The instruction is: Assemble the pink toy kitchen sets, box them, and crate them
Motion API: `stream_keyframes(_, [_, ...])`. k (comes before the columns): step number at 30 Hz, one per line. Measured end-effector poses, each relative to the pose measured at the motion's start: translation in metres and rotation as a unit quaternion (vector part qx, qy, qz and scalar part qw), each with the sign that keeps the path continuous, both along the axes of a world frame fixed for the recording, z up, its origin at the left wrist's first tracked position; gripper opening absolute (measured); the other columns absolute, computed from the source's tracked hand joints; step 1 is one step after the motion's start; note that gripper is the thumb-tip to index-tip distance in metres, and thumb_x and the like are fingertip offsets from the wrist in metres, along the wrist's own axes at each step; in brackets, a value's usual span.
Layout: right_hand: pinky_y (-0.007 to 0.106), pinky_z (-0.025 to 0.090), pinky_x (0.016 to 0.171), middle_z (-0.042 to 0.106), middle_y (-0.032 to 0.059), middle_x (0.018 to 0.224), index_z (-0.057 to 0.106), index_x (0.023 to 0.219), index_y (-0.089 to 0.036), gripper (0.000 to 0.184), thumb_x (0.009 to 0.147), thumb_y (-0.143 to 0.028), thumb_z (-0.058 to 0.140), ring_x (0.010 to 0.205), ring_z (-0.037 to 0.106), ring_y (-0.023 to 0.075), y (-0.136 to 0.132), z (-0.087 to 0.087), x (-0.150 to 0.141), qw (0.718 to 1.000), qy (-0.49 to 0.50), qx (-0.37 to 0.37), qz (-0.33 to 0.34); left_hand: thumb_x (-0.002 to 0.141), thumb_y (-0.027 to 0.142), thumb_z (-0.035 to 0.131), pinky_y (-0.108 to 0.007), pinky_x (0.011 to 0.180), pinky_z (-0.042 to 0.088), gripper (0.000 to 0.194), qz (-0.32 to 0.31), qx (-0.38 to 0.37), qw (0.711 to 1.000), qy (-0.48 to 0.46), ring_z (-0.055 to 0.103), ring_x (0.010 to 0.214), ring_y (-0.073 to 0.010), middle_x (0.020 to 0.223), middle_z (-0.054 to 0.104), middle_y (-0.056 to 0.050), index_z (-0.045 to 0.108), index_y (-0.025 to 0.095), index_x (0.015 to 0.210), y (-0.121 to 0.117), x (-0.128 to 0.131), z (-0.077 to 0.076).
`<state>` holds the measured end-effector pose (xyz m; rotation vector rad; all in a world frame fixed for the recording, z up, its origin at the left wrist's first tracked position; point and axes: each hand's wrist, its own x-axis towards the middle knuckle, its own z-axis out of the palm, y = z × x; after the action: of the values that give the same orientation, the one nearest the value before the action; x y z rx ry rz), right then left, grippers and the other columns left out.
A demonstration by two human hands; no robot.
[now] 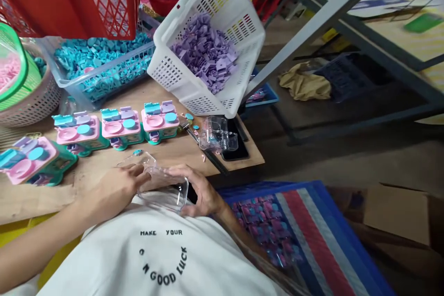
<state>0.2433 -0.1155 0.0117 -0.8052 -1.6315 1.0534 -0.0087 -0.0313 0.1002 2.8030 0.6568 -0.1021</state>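
The clear case [162, 187] lies between left hand [120, 186] and right hand [204, 193] (each gripping one end).

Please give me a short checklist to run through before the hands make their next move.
1. Right hand holding the clear plastic case: ok.
2. Left hand at the case's opposite side: ok; its exact grip is unclear.
3. Four toy sets upright on the tabletop: ok.
4. Phone uncovered: not ok, clear packaging overlaps it.
5. Case free of cracks: cannot tell, too transparent and blurred.
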Motion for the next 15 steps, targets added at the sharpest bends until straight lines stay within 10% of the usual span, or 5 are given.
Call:
stream_keyframes(8, [0.043,0.055,0.094,0.063,0.0108,0.118,0.066,0.101,-0.024,0.043,0.076,-0.056,0.081,0.107,0.066,0.0262,0.018,-0.001,-0.005,0.999,-0.038,0.017,-0.028,0.105,0.029,0.041,-0.022,0.059,0.047,0.051,0.137,0.004,0.984,-0.115,0.068,0.068,-0.0147,0.093,0.075,-0.003,0.037,0.024,0.156,-0.017,-0.05,0.002])
stream_keyframes(15, [0.039,0.056,0.093,0.063,0.0121,0.117,0.069,0.097,-0.022,0.029,0.082,-0.044,0.08,0.108,0.066,0.0237,0.034,-0.004,0.008,0.983,-0.179,0.041,-0.01,0.103,0.028,0.043,-0.027,0.062,0.05,0.04,0.215,0.09,0.97,-0.065,0.071,0.084,-0.0225,0.106,0.075,-0.008,0.06,0.027,0.139,-0.016,-0.114,-0.021])
